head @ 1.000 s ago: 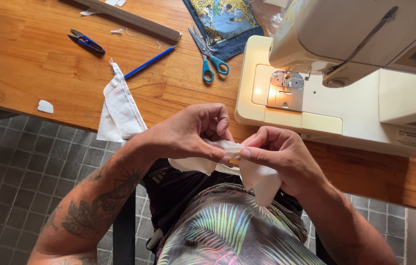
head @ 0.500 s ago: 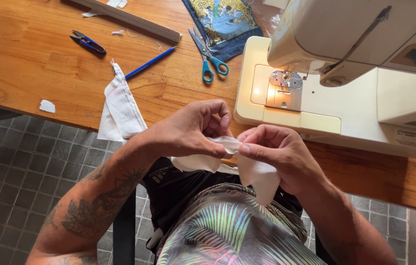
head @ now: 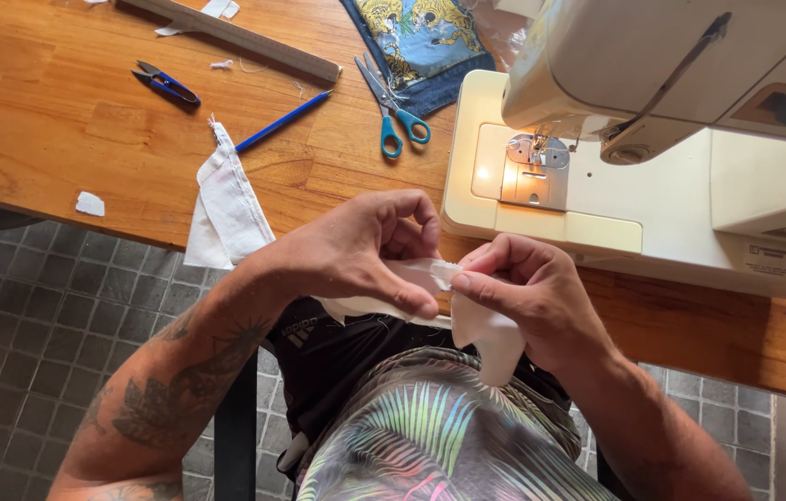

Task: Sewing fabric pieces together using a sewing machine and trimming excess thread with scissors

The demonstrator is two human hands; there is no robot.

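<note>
Barely anything shifts over this last second: both hands stay locked together at the centre of the frame, just below the bench (head: 59,139) edge, and the small cream fabric piece (head: 490,339) stays pinched between them. The only change is fine fingerwork. The left hand (head: 356,250) has its thumb slid a touch further along the top fold, and the right hand (head: 527,292) has closed in so that the fingertips now meet at one spot on the cloth. That reads as careful folding or rolling of an edge, held over the lap rather than on the wood.

Pose now: the left hand comes in from the lower left, tattooed forearm angled up, wrist bent, fingers curled over the fabric with the thumb pressing from beneath. The right hand comes in from the lower right, knuckles up, thumb and forefinger grasping the same fold. Both are clenched on the cloth, touching each other at the tips. A loose flap of the piece hangs down below the right hand.

Around them: the white sewing machine (head: 652,167) sits at the upper right with its lamp lit, teal-handled scissors (head: 393,107) lie at upper centre, a blue pencil (head: 281,121) beside them, small blue snips (head: 166,83) at upper left, and a folded cream cloth (head: 226,209) drapes over the bench edge.
</note>
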